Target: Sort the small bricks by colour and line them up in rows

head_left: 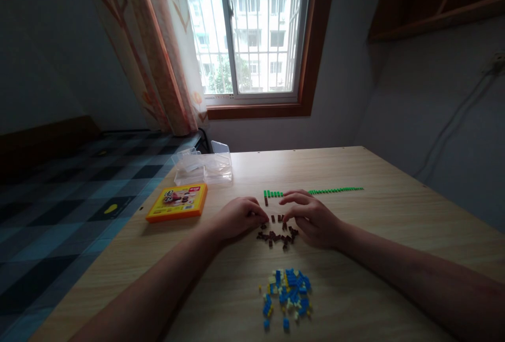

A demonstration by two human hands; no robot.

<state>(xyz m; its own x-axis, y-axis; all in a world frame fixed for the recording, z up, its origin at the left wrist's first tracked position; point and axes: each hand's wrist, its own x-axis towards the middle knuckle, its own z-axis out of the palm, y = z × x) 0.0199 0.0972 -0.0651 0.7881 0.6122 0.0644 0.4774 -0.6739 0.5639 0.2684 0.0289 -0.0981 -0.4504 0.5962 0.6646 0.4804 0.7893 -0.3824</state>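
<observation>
My left hand (239, 217) and my right hand (310, 217) rest on the wooden table (394, 237), fingertips meeting over a small scatter of brown bricks (276, 237). Both hands have their fingers curled in a pinch at the bricks; what each pinches is too small to make out. Just beyond the hands runs a long thin row of green bricks (335, 190), partly hidden by my right hand. Nearer to me lies a pile of blue, yellow and white bricks (287, 292).
An orange box (177, 201) lies at the table's left side, with a clear plastic container (203, 167) behind it. A window and curtain stand past the table; a checked bed cover lies to the left.
</observation>
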